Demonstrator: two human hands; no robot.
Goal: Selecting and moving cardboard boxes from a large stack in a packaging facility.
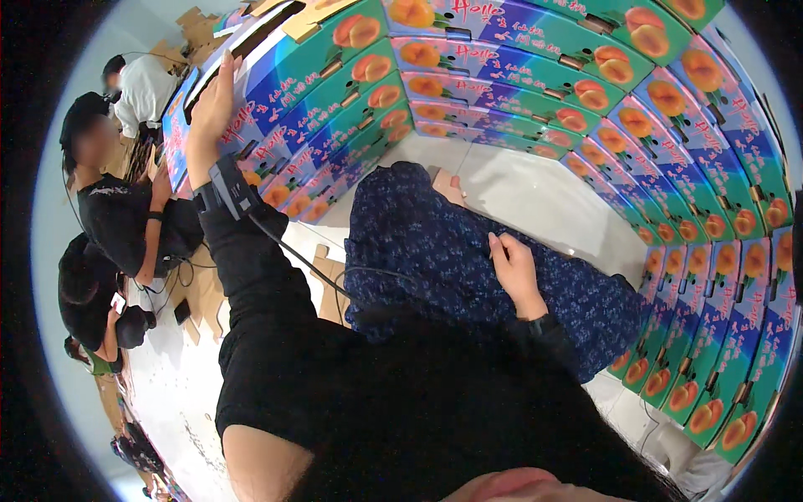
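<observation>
At the upper left, my left hand (pixel 216 100) is raised with its fingers stretched out along the edge of a peach-printed carton (pixel 284 96). This carton is on a stack of similar green, blue and pink cartons. A dark band with a cable (pixel 230 188) circles my left wrist. My right hand (pixel 516 266) lies over my dark blue floral skirt (pixel 435 243), its fingers curled together. Whatever those fingers may hold is hidden from view.
More stacked peach-printed cartons (pixel 493 58) form a wall ahead, and others (pixel 711 276) curve round on the right. Left of me, several people sit or bend, including a person in a black shirt and cap (pixel 117 209). Flattened cardboard (pixel 205 293) and cables lie on the pale floor.
</observation>
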